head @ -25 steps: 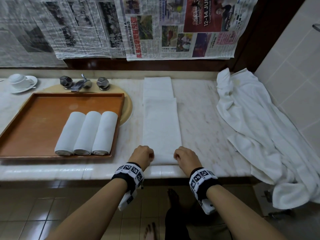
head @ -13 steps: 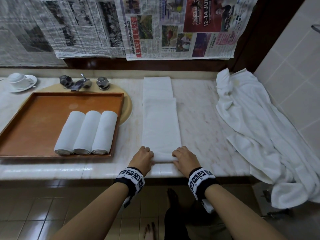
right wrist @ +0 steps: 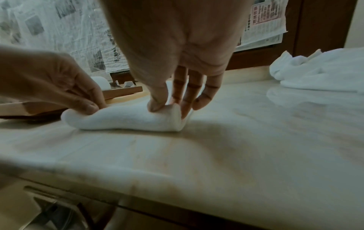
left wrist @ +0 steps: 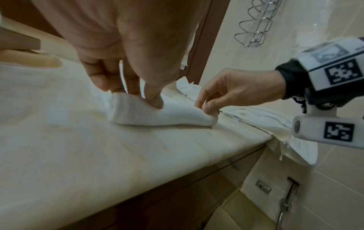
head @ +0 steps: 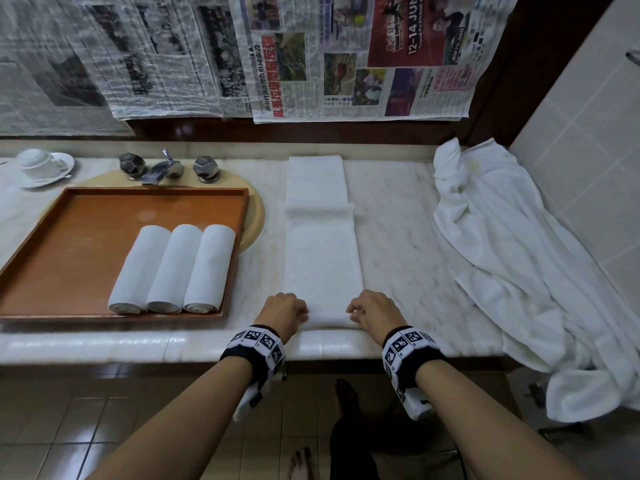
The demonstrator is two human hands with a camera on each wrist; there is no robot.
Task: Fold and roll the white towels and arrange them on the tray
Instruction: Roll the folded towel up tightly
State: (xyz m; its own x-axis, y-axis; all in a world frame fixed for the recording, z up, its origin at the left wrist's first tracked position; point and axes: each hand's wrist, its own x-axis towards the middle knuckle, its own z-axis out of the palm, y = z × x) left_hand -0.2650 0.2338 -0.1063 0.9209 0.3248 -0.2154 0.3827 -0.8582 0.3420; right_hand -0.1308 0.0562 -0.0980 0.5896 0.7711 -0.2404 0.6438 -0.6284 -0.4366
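1. Since a second ago, the near end of the folded white towel [head: 322, 261] has been turned over into a first small roll [head: 327, 318], at 6 o'clock on the marble table [head: 408, 237]. Before, that end lay flat under both hands.
2. The left hand [head: 282, 315] pinches the roll's left end between thumb and fingers; its grip is closed on the towel.
3. The right hand [head: 374, 313] pinches the right end the same way, thumb on top, fingers behind.
4. The rest of the towel stretches flat toward 12 o'clock, unrolled.
5. At 9 o'clock, the wooden tray [head: 69, 237] holds three rolled towels [head: 173, 270] side by side, touching.
6. At 3 o'clock, a loose white towel [head: 519, 254] lies crumpled, hanging over the table edge.
7. Judgement: rolling has just begun; most of the length remains before this towel can join the tray.
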